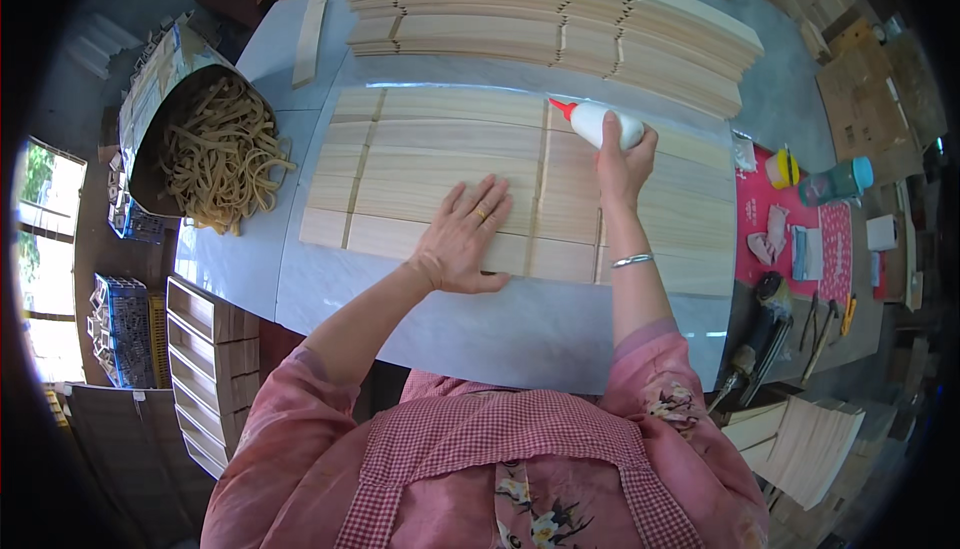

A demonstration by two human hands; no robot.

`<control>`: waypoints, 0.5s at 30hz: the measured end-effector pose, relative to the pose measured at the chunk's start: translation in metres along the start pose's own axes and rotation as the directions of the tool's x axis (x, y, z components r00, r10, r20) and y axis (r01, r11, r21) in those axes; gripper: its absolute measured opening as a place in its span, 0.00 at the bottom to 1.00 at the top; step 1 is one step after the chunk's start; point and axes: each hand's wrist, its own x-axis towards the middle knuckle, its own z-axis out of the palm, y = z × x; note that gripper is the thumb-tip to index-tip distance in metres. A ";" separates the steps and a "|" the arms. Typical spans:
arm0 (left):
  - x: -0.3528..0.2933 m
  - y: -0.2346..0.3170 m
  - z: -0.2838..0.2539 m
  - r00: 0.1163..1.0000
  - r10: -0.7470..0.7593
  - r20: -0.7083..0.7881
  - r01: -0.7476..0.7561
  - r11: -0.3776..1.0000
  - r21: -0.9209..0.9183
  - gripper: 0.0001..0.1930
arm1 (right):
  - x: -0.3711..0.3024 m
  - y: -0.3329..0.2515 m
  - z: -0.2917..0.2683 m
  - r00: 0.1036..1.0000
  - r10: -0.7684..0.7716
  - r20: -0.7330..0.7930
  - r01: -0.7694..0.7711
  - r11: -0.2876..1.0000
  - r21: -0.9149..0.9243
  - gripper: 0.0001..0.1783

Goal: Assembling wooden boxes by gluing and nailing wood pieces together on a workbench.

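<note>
Currently, a grey table (480,334) is supporting wooden boards (445,166); the left hand (463,234) is lying on them, fingers extended, gripping nothing; the right hand (626,167) is clasping a tilted white bottle (597,123) over their far side, its red nozzle (564,109) pointing toward a groove (541,164).

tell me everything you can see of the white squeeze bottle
The white squeeze bottle is smooth, rounded and looks like plastic, with a tapering red nozzle at one end. It is tipped well over, the nozzle aimed leftward. The right hand grips it, thumb across the visible side, covering part of its rear end. It is over the far part of the pale wooden slats, its tip near a groove; whether the tip touches is unclear.
</note>
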 end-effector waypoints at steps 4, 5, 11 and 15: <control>0.001 -0.001 0.000 1.000 0.003 -0.013 -0.003 1.000 -0.017 0.53 | 0.001 -0.006 0.009 0.999 0.034 0.018 -0.033 0.996 -0.086 0.30; -0.001 0.000 0.000 1.000 -0.002 -0.008 0.001 1.000 -0.022 0.53 | -0.003 -0.006 0.008 0.999 0.041 0.022 -0.038 0.995 -0.091 0.30; -0.005 0.000 0.002 0.999 -0.007 -0.046 0.005 0.999 -0.036 0.53 | -0.043 -0.008 -0.021 1.000 0.021 0.015 -0.020 0.997 -0.075 0.28; -0.001 -0.002 0.009 0.999 -0.008 -0.033 0.007 1.000 -0.028 0.53 | -0.083 -0.002 -0.052 0.999 0.030 0.038 -0.027 0.996 -0.085 0.27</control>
